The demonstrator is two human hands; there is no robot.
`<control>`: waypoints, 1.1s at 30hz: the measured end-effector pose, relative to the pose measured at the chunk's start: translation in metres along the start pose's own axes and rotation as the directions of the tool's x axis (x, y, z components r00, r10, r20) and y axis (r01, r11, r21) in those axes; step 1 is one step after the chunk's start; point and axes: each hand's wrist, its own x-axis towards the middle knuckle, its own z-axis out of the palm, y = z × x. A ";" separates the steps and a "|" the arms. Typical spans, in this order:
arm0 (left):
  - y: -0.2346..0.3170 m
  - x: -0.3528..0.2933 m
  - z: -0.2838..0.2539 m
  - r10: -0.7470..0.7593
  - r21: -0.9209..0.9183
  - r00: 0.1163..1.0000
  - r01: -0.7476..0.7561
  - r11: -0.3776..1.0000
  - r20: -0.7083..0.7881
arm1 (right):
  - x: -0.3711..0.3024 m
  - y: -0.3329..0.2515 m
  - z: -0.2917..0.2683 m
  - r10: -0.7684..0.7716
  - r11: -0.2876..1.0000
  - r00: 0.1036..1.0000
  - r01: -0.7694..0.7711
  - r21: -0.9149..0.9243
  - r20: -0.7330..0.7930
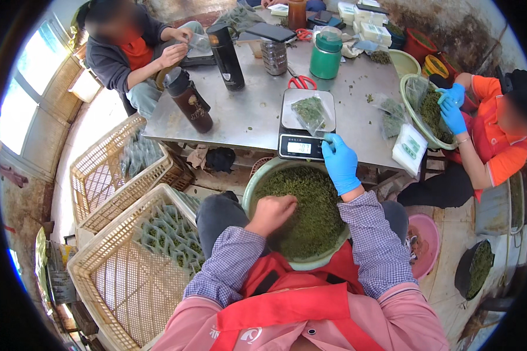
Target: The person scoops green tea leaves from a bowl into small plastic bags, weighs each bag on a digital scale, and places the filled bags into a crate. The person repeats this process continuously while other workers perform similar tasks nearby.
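Note:
My bare left hand (273, 213) is over a pale green basin (249, 196) of loose green plant bits (304, 216) between my knees. Its fingers are curled in, and what they may hold is hidden. My right hand (341, 162), in a blue glove, is at the front right corner of a digital scale (287, 145). Its fingertips are drawn together close to the lower corner of a clear plastic bag (309, 112). Whether they grip that corner cannot be made out. The bag holds green bits and lies on the scale's white pan.
Filled bags lie in the plastic crates (108, 281) at my left. Two dark bottles (188, 100), a green jar (326, 54) and red scissors (302, 82) stand or lie on the metal table (257, 108). Co-workers sit at left and right; a pink basin (430, 245) is on the floor.

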 end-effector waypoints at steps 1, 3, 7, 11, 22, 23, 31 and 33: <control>0.001 0.001 0.000 -0.001 -0.009 1.000 0.001 1.000 0.009 | 0.001 -0.005 -0.002 -0.002 0.995 1.000 0.005 -0.102 0.028; 0.001 0.001 0.000 -0.011 -0.014 1.000 0.011 1.000 0.018 | 0.018 -0.015 0.002 -0.003 0.953 0.996 0.030 -0.300 0.090; -0.001 -0.001 -0.001 -0.041 0.005 0.999 0.041 0.999 0.029 | 0.041 -0.009 0.019 -0.003 0.930 0.984 0.068 -0.361 0.178; -0.002 -0.001 0.000 -0.037 0.012 0.999 0.036 0.999 0.024 | 0.027 0.010 0.021 -0.053 0.968 0.997 0.067 -0.243 0.062; -0.003 -0.002 0.001 -0.028 0.015 0.999 0.027 1.000 0.041 | 0.037 -0.003 0.020 0.055 0.943 0.993 -0.017 -0.332 0.108; -0.003 -0.002 0.000 -0.025 0.012 0.999 0.024 1.000 0.035 | 0.037 -0.001 0.020 0.034 0.948 0.995 -0.001 -0.320 0.097; 0.002 -0.001 0.002 -0.011 0.000 0.999 0.011 1.000 0.042 | -0.009 0.006 0.006 0.371 0.753 0.918 -0.385 0.534 0.140; 0.002 0.000 0.001 -0.010 0.000 0.999 0.010 1.000 0.046 | -0.013 0.013 0.006 0.330 0.812 0.929 -0.369 0.451 0.166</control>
